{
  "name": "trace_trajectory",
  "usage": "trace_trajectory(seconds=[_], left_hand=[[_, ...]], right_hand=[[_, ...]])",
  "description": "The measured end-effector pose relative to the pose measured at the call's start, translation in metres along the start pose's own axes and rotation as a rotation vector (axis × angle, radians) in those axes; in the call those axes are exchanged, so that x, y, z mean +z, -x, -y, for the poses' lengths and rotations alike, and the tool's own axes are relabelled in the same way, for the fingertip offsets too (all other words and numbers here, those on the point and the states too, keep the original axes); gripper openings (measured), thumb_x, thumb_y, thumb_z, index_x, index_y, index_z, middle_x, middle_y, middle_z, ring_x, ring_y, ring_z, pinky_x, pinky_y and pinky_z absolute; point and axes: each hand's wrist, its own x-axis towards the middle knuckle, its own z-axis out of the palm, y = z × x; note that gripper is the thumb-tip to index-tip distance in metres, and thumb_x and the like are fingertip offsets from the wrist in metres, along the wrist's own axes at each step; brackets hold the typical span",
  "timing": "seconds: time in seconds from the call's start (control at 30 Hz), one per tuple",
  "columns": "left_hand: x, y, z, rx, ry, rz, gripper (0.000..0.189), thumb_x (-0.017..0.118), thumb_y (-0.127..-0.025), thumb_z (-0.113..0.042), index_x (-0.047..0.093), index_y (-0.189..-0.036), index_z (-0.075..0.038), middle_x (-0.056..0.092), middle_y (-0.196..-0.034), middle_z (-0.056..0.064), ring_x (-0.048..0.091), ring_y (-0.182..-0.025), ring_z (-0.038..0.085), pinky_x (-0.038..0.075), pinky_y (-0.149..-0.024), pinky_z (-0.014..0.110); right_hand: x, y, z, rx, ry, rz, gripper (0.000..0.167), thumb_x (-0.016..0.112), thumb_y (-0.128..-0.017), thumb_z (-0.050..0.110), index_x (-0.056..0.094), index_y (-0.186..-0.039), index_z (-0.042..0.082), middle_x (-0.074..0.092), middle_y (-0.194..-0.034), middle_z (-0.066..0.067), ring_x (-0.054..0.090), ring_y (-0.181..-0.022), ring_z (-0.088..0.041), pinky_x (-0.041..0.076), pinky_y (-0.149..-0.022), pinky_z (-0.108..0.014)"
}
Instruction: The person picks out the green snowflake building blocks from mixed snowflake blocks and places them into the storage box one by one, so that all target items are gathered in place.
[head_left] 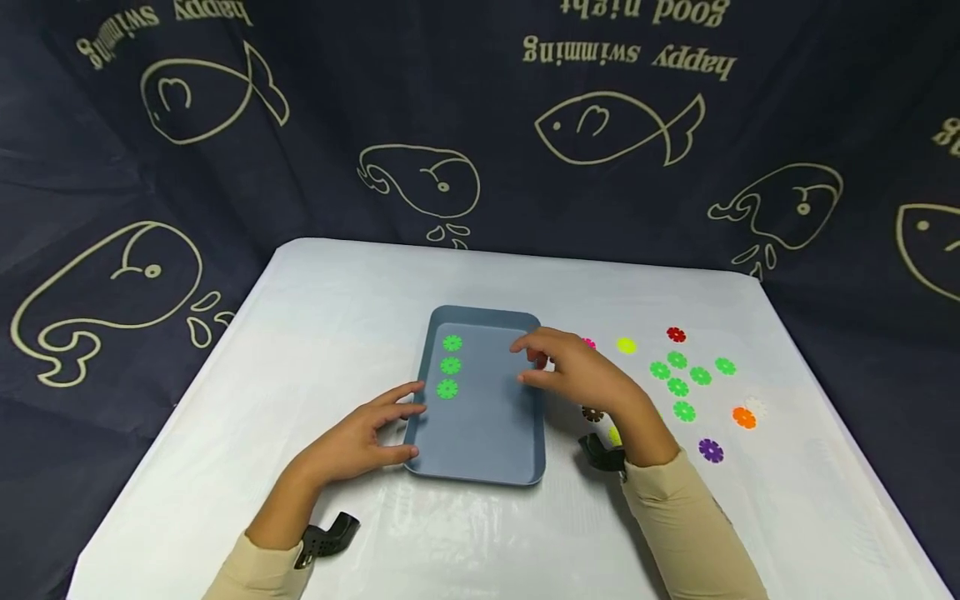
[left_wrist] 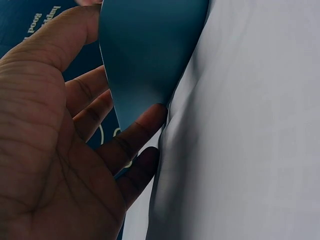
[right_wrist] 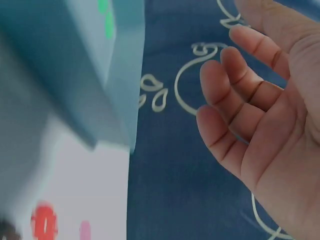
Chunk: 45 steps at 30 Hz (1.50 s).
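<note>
Touching one tray point(head_left: 483, 442) with spread left hand point(head_left: 362, 440); hovering over its right edge with loosely parted right hand point(head_left: 573, 367); with three green discs point(head_left: 451, 366) inside, at least six outside.

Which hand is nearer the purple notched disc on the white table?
Right. The right hand is above the right rim of the blue-grey rectangular tray, the purple disc to its right; the left hand is farther, at the tray's left rim.

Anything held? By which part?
Nothing gripped: left hand touches the left side of a shallow blue-grey rectangular tray; right hand, over its right edge, looks empty.
</note>
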Motion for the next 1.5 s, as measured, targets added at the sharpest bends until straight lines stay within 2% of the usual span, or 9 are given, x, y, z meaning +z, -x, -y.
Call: trace_trajectory(seconds=[0.17, 0.37, 0.53, 0.7, 1.0, 1.2, 1.5], left_hand=[[0.000, 0.001, -0.001, 0.007, -0.004, 0.002, 0.060, 0.078, -0.088, -0.037, 0.059, -0.138, -0.010, 0.031, -0.160, -0.007, 0.031, -0.144, 0.020, 0.038, -0.108, 0.050], [0.001, 0.004, 0.000, -0.001, -0.005, -0.005, 0.060, 0.078, -0.087, -0.036, 0.060, -0.138, -0.010, 0.031, -0.159, -0.008, 0.029, -0.144, 0.020, 0.036, -0.109, 0.051], [0.002, 0.003, -0.001, 0.001, -0.012, -0.006, 0.061, 0.077, -0.087, -0.039, 0.060, -0.138, -0.011, 0.031, -0.159, -0.010, 0.030, -0.144, 0.019, 0.036, -0.109, 0.049], [0.002, 0.003, -0.002, -0.002, -0.016, -0.012, 0.061, 0.078, -0.087, -0.039, 0.060, -0.138, -0.010, 0.031, -0.159, -0.010, 0.031, -0.144, 0.018, 0.037, -0.109, 0.048], [0.002, 0.003, -0.001, 0.003, -0.024, -0.014, 0.061, 0.078, -0.087, -0.039, 0.060, -0.138, -0.010, 0.031, -0.159, -0.009, 0.032, -0.143, 0.018, 0.038, -0.108, 0.047], [0.001, 0.002, -0.001, 0.008, -0.027, -0.010, 0.061, 0.077, -0.087, -0.040, 0.060, -0.138, -0.010, 0.031, -0.159, -0.008, 0.032, -0.143, 0.019, 0.038, -0.108, 0.048], [0.000, 0.002, -0.003, -0.019, -0.016, 0.007, 0.063, 0.077, -0.087, -0.042, 0.059, -0.139, -0.011, 0.030, -0.159, -0.010, 0.030, -0.144, 0.019, 0.038, -0.108, 0.048]], right_hand=[[-0.014, 0.030, -0.024, 0.023, 0.012, -0.018, 0.032, 0.076, -0.090, 0.018, 0.065, -0.120, 0.014, 0.059, -0.096, 0.005, 0.055, -0.086, -0.016, 0.048, -0.071, -0.032], [-0.024, 0.068, -0.048, 0.145, 0.042, -0.038, 0.031, 0.075, -0.090, 0.013, 0.064, -0.119, 0.016, 0.061, -0.097, 0.003, 0.055, -0.087, -0.014, 0.050, -0.075, -0.036], [-0.028, 0.099, -0.059, 0.212, 0.061, -0.060, 0.033, 0.075, -0.090, 0.013, 0.064, -0.121, 0.015, 0.064, -0.101, -0.002, 0.055, -0.087, -0.014, 0.051, -0.079, -0.041], [-0.028, 0.122, -0.065, 0.281, 0.071, -0.069, 0.034, 0.076, -0.089, 0.017, 0.065, -0.121, 0.011, 0.061, -0.096, 0.005, 0.055, -0.086, -0.013, 0.051, -0.078, -0.034], [-0.024, 0.144, -0.078, 0.398, 0.038, -0.035, 0.039, 0.078, -0.087, 0.018, 0.063, -0.122, 0.009, 0.061, -0.096, 0.000, 0.055, -0.088, -0.018, 0.049, -0.073, -0.029], [-0.021, 0.150, -0.086, 0.427, 0.059, -0.032, 0.037, 0.078, -0.086, 0.018, 0.064, -0.120, 0.009, 0.061, -0.095, -0.001, 0.055, -0.089, -0.019, 0.049, -0.076, -0.031], [-0.017, 0.155, -0.093, 0.478, 0.069, -0.043, 0.037, 0.077, -0.086, 0.014, 0.064, -0.119, 0.007, 0.053, -0.088, -0.001, 0.049, -0.084, -0.019, 0.044, -0.070, -0.029]])
